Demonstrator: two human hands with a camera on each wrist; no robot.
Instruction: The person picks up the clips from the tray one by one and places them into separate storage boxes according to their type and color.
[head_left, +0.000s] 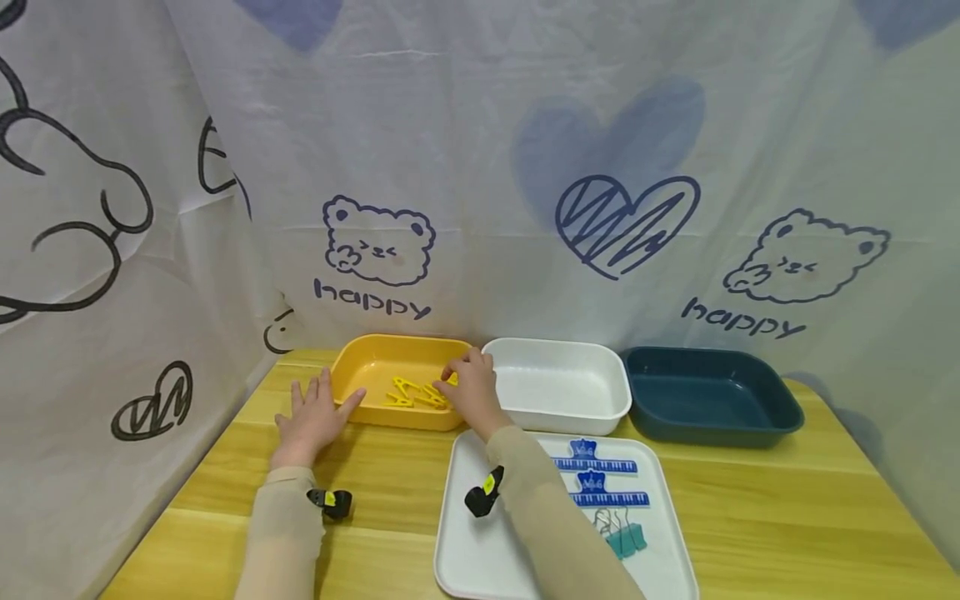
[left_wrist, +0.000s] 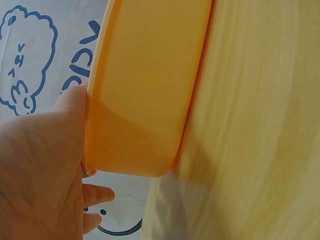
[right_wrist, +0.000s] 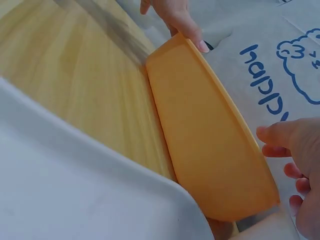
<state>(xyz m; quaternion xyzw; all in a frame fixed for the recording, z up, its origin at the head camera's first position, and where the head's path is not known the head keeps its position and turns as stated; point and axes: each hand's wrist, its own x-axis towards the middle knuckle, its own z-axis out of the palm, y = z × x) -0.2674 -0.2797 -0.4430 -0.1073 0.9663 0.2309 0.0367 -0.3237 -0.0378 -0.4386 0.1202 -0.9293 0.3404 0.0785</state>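
A person leans both forearms over a wooden table, the left hand spread at the near left corner of a yellow plastic bin, its thumb along the rim and its fingers extended, touching without clenching. The right hand reaches over the bin's opposite end, wrist bent and fingers curved downward; a bit of yellow shows at its fingertips, but whether they pinch a clip or have released it cannot be told.

Inside the yellow bin, several yellow plastic clips lie in a loose cluster toward the right end. A white bin and a dark teal bin stand to its right in a row. In front, a white tray bears two blue clips with piano-key bars and teal binder clips with wire handles.

The right sleeve crosses the tray, covering part of it and the ends of the blue bars. Overlap makes the yellow clips hard to count, and both wrist views show the bin's outer wall, its contents hidden.
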